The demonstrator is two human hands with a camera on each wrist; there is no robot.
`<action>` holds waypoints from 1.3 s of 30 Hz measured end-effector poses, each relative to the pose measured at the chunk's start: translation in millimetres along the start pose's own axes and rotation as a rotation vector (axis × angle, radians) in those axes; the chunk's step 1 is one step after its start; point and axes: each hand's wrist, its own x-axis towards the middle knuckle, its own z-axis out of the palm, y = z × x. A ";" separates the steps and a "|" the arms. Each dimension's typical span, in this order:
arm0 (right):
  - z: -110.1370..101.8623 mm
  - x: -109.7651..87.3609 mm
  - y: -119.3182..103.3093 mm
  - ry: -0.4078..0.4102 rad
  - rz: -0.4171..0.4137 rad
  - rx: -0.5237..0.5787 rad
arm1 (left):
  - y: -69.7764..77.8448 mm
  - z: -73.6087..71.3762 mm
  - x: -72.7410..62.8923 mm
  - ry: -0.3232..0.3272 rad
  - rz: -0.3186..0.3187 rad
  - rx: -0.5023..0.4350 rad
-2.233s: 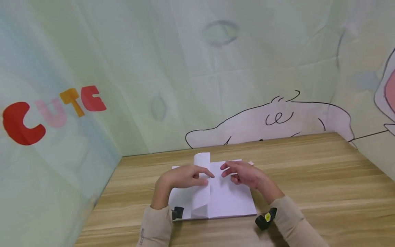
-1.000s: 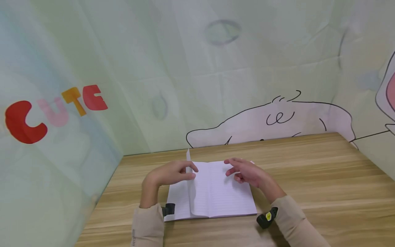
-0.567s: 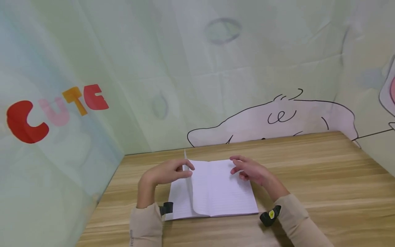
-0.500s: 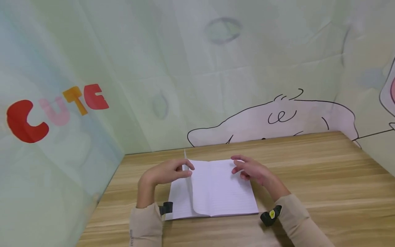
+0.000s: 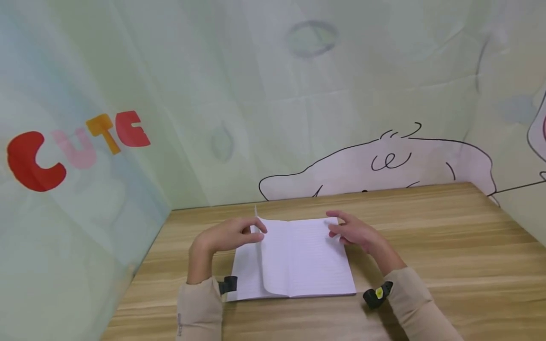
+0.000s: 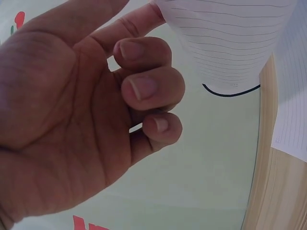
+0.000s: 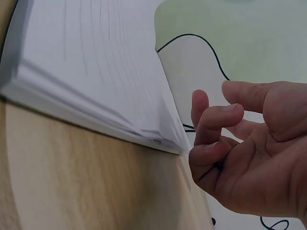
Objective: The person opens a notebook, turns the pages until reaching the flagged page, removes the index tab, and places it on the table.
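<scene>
An open notebook [image 5: 322,265] with white ruled pages lies on the table, ahead of the person. My left hand [image 5: 232,235] pinches the edge of a page [image 5: 276,265], which stands raised and curved over the notebook's left side. In the left wrist view, that lined page [image 6: 225,43] meets the index finger at the top, while the other fingers curl without holding anything. My right hand [image 5: 353,233] hovers by the notebook's far right corner. Its fingers are loosely bent, and the right wrist view shows them apart from the page stack [image 7: 96,62].
The wooden table [image 5: 426,237] extends to both sides of the notebook. A printed cloth backdrop [image 5: 239,94] with coloured letters and a cartoon outline rises behind and to the left. Each wrist carries a small black camera [image 5: 377,294].
My left hand has carried the page leftward from the notebook's middle, turning it over. Later the page stays nearly still, while my right hand shifts outward to the right and slightly away.
</scene>
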 end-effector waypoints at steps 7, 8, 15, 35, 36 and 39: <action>-4.9 -2.5 5.0 -0.013 -0.033 -0.103 | -1.5 -1.0 -1.1 0.001 -0.004 -0.002; -5.6 -2.8 5.7 -0.017 -0.032 -0.111 | -1.9 -1.1 -1.6 0.001 -0.004 -0.003; -8.0 -3.4 8.6 -0.019 -0.002 -0.170 | -3.7 -2.0 -2.9 -0.006 -0.007 -0.009; -6.2 -4.4 11.4 0.005 0.038 -0.383 | -8.2 -3.7 -5.6 -0.009 -0.090 0.019; -6.1 -4.3 11.4 0.004 0.041 -0.387 | -8.1 -3.9 -5.9 -0.008 -0.093 0.021; -5.1 -4.4 10.6 0.007 0.060 -0.395 | -7.7 -4.4 -6.8 -0.010 -0.096 0.032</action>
